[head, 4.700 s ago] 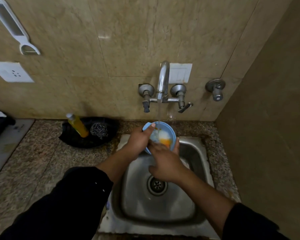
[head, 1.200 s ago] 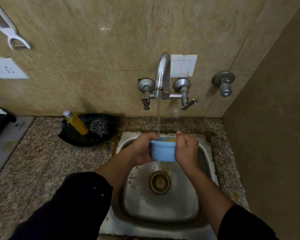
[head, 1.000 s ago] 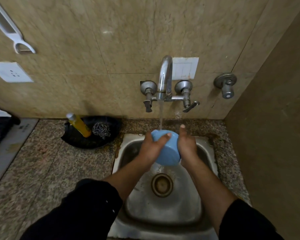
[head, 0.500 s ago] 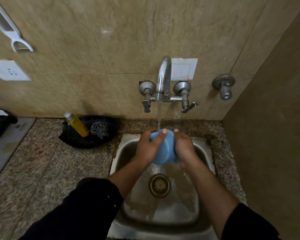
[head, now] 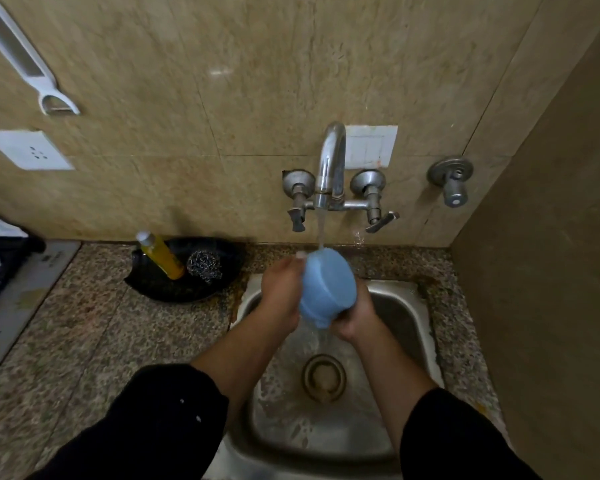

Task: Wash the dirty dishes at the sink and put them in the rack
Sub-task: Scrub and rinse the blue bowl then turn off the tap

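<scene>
A small blue bowl (head: 328, 287) is held over the steel sink (head: 406, 306), turned so its underside faces me, under the running stream from the tap (head: 331, 164). My left hand (head: 281, 294) grips its left side, fingertips curled over the top edge. My right hand (head: 355, 315) holds its lower right side from beneath. Water runs off the bowl toward the drain (head: 323, 377). The bowl's inside is hidden.
A black dish (head: 160, 289) on the granite counter (head: 84, 334) left of the sink holds a yellow soap bottle (head: 161, 255) and a steel scrubber (head: 205, 265). A side wall (head: 551, 271) stands close on the right. A dark tray edge (head: 0, 261) shows far left.
The bowl, earlier upright with orange residue inside, has been tipped over so its base faces me. My right hand slid lower under it; water keeps running.
</scene>
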